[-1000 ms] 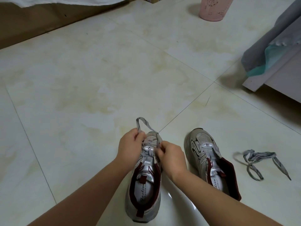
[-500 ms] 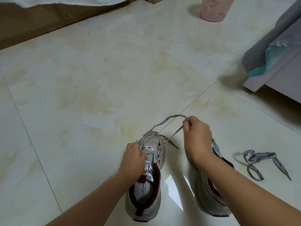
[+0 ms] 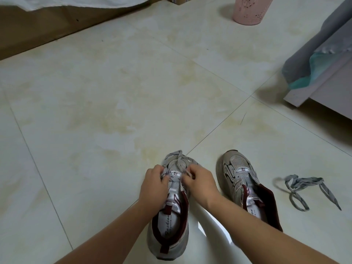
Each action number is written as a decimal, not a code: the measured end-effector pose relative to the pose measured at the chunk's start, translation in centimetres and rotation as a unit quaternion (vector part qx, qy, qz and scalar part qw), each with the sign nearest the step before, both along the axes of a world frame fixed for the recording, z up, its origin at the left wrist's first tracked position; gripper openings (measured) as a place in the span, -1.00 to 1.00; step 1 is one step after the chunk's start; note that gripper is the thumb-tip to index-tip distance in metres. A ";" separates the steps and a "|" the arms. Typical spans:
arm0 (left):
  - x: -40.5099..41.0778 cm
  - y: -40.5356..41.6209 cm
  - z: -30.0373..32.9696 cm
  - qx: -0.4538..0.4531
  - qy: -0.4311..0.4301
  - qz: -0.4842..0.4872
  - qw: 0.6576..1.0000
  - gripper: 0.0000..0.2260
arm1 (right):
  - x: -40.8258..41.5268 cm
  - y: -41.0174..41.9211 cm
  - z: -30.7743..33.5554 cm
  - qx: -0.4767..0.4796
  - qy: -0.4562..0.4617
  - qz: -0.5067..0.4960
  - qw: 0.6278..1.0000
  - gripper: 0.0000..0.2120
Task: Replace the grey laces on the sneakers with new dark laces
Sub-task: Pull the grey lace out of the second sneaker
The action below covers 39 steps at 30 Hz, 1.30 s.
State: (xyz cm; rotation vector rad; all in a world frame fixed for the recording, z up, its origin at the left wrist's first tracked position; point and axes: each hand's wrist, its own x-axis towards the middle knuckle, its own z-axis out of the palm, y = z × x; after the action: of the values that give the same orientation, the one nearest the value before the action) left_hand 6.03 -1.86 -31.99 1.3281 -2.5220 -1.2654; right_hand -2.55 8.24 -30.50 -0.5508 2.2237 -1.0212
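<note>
So roughly halfway through the stripping part, by the look of it. The right sneaker (image 3: 245, 180) sits on the floor (image 3: 95, 111) with its eyelets bare, and its old grey lace (image 3: 302, 189) is lying in a loose tangle just off to its right, well apart from the hands. The left sneaker (image 3: 171, 202) is the one being worked on: its grey lace (image 3: 180, 161) is out of most of the eyelets and only bunched up around the toe end. Left hand (image 3: 154, 185) has its grip curled on the left side of the shoe up by the lace, looks like it's pinching the lace there. Right hand (image 3: 200, 182) has a narrow pinch grip on the lace end at the right eyelets, white tip poking out between the fingers.

What's left, I'd guess: pull that last bit free, then thread both shoes with the dark laces. No dark laces anywhere in view. There's a pink bin (image 3: 249, 10) at the far side too
</note>
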 end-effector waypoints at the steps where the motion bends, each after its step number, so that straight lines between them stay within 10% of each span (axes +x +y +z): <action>1: 0.0 -0.1 0.0 -0.002 -0.002 0.002 1.000 -0.92 | -0.4 0.0 0.2 -0.031 -0.017 -0.035 0.999 -0.77; 4: 0.0 -0.1 0.0 -0.004 -0.017 0.007 1.000 -0.92 | -1.9 0.0 0.4 -0.085 -0.069 -0.120 0.987 -0.77; 11: 0.1 0.3 0.5 -0.015 -0.022 0.001 1.000 -0.88 | -0.6 -0.2 0.2 0.042 -0.027 0.033 0.998 -0.82; 20: 0.2 0.1 0.4 -0.023 -0.039 0.008 0.999 -0.88 | -3.2 0.4 2.4 -0.200 -0.161 -0.262 0.930 -0.75; 26: 0.1 0.4 0.8 -0.001 0.019 0.067 0.998 -0.82 | -3.5 -0.3 2.9 -0.228 -0.036 -0.327 0.916 -0.73; 32: -1.0 -0.2 2.4 0.070 0.107 0.091 0.988 -0.83 | -3.9 -0.5 2.8 -0.035 0.005 -0.107 0.994 -0.93; 39: -0.8 -1.3 3.8 0.239 0.143 0.096 0.956 -0.81 | -0.3 -0.3 0.4 0.038 -0.033 0.070 0.996 -0.70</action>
State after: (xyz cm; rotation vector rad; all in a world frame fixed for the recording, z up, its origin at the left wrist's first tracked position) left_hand 5.18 -3.17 -28.18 1.2965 -1.9121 -1.9340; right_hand -2.86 7.96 -30.06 -0.6196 2.1243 -0.8681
